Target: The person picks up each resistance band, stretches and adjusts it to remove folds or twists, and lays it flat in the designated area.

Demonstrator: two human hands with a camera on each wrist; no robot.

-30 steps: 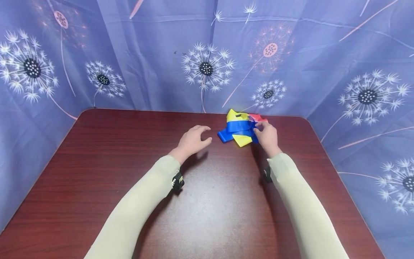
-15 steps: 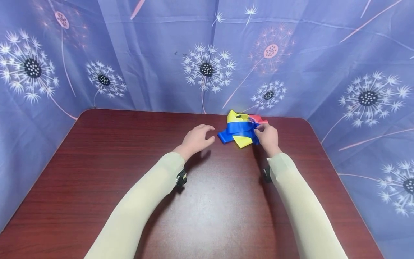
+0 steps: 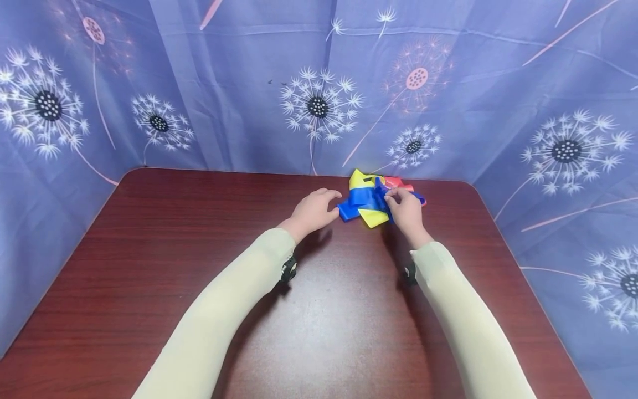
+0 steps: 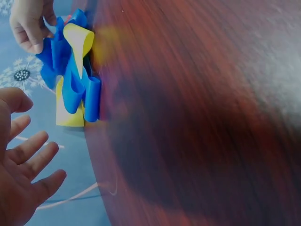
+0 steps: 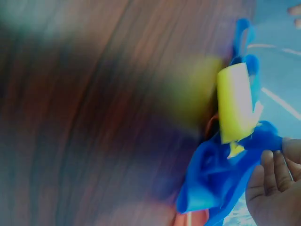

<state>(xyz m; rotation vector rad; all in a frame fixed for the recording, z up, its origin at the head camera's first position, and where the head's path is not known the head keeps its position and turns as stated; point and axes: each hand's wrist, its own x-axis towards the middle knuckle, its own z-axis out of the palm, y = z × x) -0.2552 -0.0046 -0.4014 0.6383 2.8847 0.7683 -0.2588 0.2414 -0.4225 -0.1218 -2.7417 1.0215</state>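
A loose bundle of wide, glossy ribbons lies near the far edge of the table, with a blue ribbon [image 3: 361, 197], a yellow ribbon [image 3: 374, 218] and a red ribbon [image 3: 399, 183] folded over one another. My right hand [image 3: 407, 215] pinches part of the blue ribbon between thumb and fingers, plain in the right wrist view, where blue loops [image 5: 211, 176] hang from the pinch. Just left of the bundle, my left hand [image 3: 315, 211] has its thumb and fingers spread, its tips close to a blue loop. In the left wrist view, the left hand [image 4: 28, 165] holds nothing.
The dark red-brown wooden table [image 3: 174, 238] spreads out in front and to both sides. A blue curtain [image 3: 239, 100] printed with dandelions rises behind the far edge and along the sides. A small black device [image 3: 288, 270] sits at the left wrist.
My left hand has moved right, toward the bundle. My right hand has shifted slightly left with the pinched blue ribbon, lifting a fold and showing more blue and red ends on the right.
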